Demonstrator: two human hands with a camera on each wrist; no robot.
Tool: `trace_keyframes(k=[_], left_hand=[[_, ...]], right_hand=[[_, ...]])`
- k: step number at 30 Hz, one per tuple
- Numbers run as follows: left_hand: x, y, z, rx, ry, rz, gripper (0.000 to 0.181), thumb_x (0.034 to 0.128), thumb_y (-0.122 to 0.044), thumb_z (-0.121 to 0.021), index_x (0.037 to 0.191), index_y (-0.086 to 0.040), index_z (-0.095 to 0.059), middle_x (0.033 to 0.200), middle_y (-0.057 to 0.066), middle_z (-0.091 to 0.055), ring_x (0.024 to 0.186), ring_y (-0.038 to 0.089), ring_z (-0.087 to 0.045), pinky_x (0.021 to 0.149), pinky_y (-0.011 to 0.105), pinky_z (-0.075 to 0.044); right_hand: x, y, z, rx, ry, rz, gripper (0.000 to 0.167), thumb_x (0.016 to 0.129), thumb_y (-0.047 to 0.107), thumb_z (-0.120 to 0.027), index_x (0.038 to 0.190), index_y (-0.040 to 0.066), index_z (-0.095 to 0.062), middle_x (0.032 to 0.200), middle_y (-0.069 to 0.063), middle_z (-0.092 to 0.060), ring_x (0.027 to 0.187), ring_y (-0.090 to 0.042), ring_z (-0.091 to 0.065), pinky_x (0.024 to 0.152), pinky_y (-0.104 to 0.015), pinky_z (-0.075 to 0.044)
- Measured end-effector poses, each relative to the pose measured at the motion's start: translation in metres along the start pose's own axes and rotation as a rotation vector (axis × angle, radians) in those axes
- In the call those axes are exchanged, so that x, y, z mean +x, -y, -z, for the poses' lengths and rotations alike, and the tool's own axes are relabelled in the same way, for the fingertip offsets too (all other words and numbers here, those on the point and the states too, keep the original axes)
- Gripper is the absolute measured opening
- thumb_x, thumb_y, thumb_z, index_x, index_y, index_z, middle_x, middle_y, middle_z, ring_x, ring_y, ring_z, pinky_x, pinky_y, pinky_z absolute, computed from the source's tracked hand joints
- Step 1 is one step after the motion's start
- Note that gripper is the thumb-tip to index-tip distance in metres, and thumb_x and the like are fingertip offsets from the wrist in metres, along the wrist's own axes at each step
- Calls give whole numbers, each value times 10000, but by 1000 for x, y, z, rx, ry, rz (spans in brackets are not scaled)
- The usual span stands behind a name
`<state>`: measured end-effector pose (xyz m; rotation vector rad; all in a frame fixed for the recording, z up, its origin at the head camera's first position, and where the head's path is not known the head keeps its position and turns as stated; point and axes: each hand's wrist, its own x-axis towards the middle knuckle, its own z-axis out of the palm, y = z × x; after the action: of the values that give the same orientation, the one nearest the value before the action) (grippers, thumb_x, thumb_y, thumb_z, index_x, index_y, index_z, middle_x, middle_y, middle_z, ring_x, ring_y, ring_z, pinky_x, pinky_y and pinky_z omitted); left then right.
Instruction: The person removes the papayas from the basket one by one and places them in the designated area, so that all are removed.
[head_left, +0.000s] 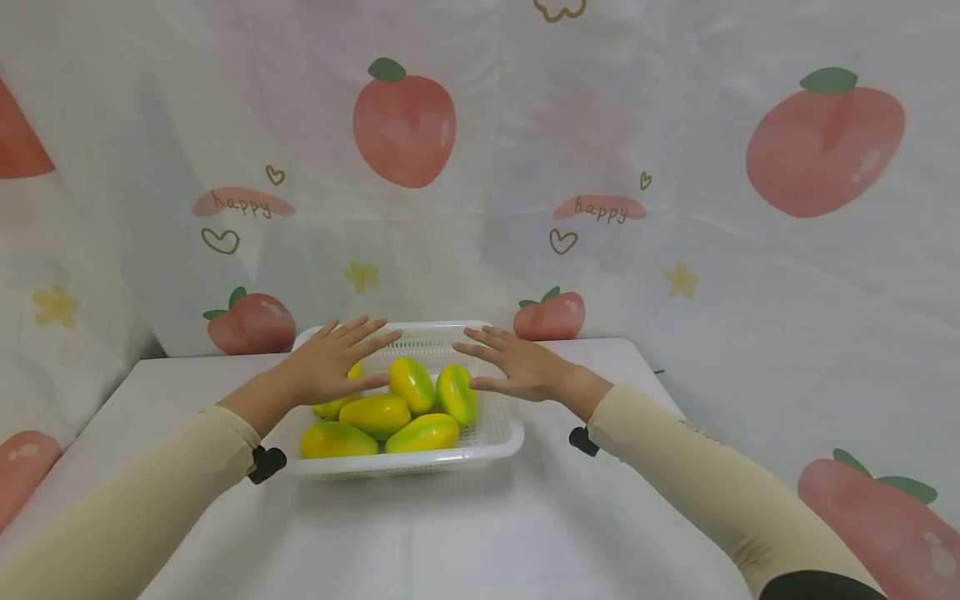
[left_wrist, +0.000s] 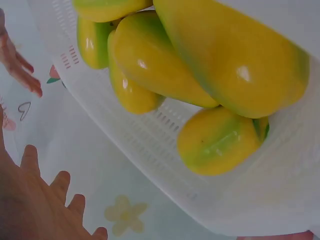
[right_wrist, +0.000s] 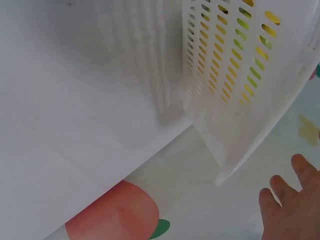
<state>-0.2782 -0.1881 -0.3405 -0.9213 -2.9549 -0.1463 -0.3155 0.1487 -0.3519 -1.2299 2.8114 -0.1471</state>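
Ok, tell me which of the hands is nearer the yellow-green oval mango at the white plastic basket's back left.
Left. The left hand hovers above that mango, partly hiding it in the head view; the right hand is to its right, near the basket's right side.

A white plastic basket (head_left: 480,454) with lots of little holes in its sides sits right side up on the white surface (head_left: 420,542). Inside are shiny yellow mangoes (head_left: 377,416) with green patches, lying close together near the front. There seem to be six, but the one at the left back is partly hidden, so it is hard to be sure.
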Motion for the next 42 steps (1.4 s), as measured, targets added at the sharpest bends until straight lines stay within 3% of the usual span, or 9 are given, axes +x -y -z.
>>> trace_keyframes(k=[8,15,24,30,42], left_hand=[[-18,13,8,-5,-37,64,727,960,-629,-406,1578,-305,-200,1632,78,-211,1492,369,-161,1197,636,-74],[-33,23,12,-40,-90,107,716,963,-591,-456,1571,-283,-238,1592,135,-294,1440,421,-268,1161,662,-191],[-54,38,6,-73,-150,166,717,963,-542,-506,1573,-289,-226,1563,142,-349,1406,405,-336,1123,671,-270],[-70,43,0,-119,-175,224,718,970,-549,-488,1578,-293,-204,1553,154,-352,1382,413,-360,1079,704,-304],[-102,43,-14,-179,-160,329,749,976,-563,-462,1589,-258,-157,1575,174,-304,1380,444,-339,986,762,-343]], right_hand=[[13,6,4,169,22,-92,684,961,660,-362,1564,389,-186,1647,19,-156,1505,-246,-170,1193,-588,-212],[22,8,5,204,38,-142,689,954,669,-368,1562,400,-185,1644,-3,-171,1492,-268,-215,1177,-604,-239],[32,15,1,302,44,-170,704,964,655,-361,1571,332,-211,1625,-29,-241,1481,-268,-242,1181,-593,-240],[39,14,-2,410,70,-253,720,950,691,-335,1568,341,-218,1618,-14,-256,1464,-289,-275,1171,-616,-242],[49,14,0,373,118,-350,824,937,727,-293,1546,173,-324,1589,-55,-326,1454,-303,-299,1185,-567,-257]])
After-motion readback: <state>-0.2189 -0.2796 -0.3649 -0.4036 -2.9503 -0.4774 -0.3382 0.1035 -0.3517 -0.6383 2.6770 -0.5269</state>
